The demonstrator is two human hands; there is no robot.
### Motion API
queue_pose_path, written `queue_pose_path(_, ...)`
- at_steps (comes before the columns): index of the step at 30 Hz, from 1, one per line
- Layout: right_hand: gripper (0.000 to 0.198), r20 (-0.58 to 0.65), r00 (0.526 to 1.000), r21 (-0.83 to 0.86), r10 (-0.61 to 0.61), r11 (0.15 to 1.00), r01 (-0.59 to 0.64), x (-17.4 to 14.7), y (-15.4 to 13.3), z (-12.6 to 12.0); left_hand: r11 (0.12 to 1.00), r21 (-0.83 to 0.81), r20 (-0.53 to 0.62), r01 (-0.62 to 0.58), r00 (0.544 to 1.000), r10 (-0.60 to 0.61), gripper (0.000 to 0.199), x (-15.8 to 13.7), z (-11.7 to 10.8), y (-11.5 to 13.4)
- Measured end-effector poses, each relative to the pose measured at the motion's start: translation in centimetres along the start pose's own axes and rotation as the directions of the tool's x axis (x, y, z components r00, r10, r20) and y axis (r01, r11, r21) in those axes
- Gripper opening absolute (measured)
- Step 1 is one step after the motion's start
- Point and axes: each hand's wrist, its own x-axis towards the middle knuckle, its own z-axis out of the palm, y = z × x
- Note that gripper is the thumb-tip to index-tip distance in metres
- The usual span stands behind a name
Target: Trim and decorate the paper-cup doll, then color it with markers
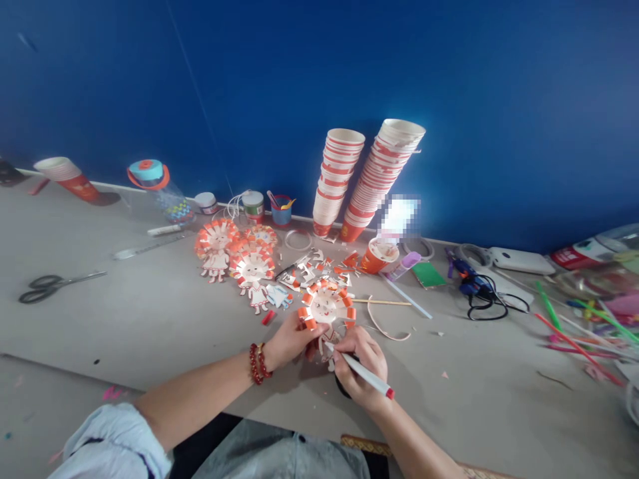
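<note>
My left hand (292,342) grips a paper doll (325,307) by its lower part, near the table's front. The doll has a round white face, a fringe of curled orange paper strips and a small drawn body. My right hand (364,366) holds a white marker (368,376) with a red end, its tip at the doll's body. My fingers cover part of that body. Two similar finished-looking dolls lie to the left, one with an orange fringe (252,266) and another (217,249) farther back. A red marker cap (268,317) rests beside my left hand.
Paper scraps (312,269) lie behind the doll. Two tall stacks of paper cups (332,179) lean at the blue wall, near a scrap-filled cup (378,256). Scissors (60,285) lie left; a blue glue gun (472,279) and colourful sticks (574,332) lie right.
</note>
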Motion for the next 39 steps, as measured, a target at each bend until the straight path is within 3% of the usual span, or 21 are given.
queue_pose_path(39, 0.01, 0.012, 1.0, 0.067, -0.018, 0.998, 0.017, -0.08, 0.06, -0.08, 1.0, 0.019, -0.006, 0.012, 1.0, -0.012, 0.041, -0.19, 0.23, 0.81)
